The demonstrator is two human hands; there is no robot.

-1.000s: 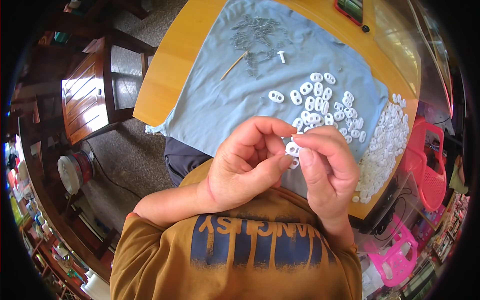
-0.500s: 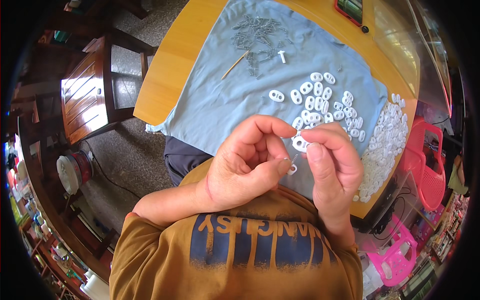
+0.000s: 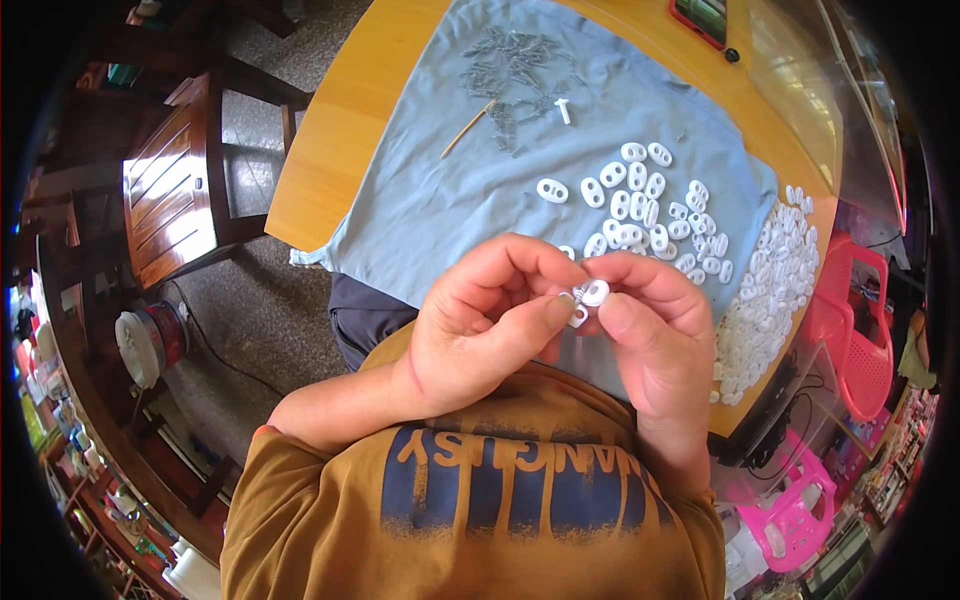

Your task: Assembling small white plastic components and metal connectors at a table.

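Close in front of my chest, both hands pinch the parts of a small white two-hole cord lock. My left hand [image 3: 497,318] grips the lower white plastic piece [image 3: 578,317] with a thin metal spring on it. With thumb and index finger, my right hand [image 3: 655,330] holds the oval two-hole piece [image 3: 596,292] right against it. How far the two parts fit into each other cannot be made out. Beyond my hands, several white oval cord locks [image 3: 637,177] lie scattered on a light blue cloth [image 3: 420,210].
A heap of metal springs [image 3: 510,60] lies at the cloth's far side, near a wooden stick [image 3: 468,128] and a white T-shaped piece [image 3: 564,110]. Many small white pieces [image 3: 765,300] cover the right table edge. A phone [image 3: 700,20] lies far right; pink chairs [image 3: 850,330] stand beyond.
My hands have come closer together. The oval piece in my right hand has moved down and left onto the spring and piece in my left, and the spring now shows less.
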